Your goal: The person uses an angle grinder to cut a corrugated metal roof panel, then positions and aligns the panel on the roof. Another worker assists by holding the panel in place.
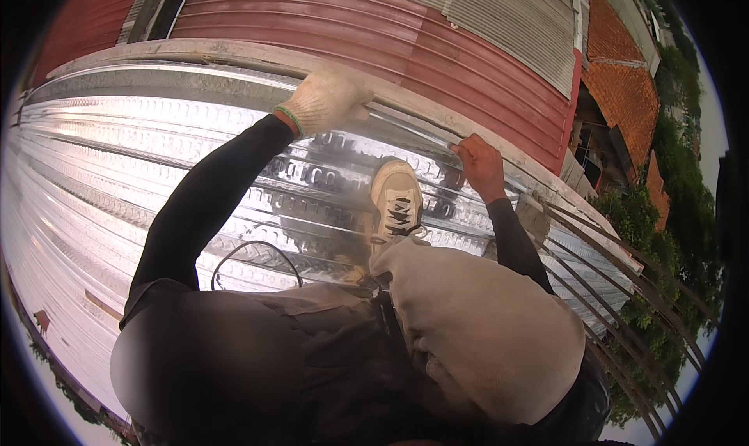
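My left hand (324,103) wears a pale knitted glove with a green cuff. It is bent over a thin shiny metal strip (413,130) that runs along the upper edge of the silvery ribbed roofing sheets (257,142). The glove hides most of its fingertips. Farther right, my bare right hand (480,165) is closed, with its fingers pinched at the same strip. A beige shoe (398,200) with dark laces stands on the sheets between my two arms.
Beyond the strip runs a concrete ledge (218,52), then a red corrugated wall (343,25). At right, several bare steel rods (616,290) stick out from a concrete stub (534,220) over trees (655,259). A thin black cable loop (257,245) lies by my left arm.
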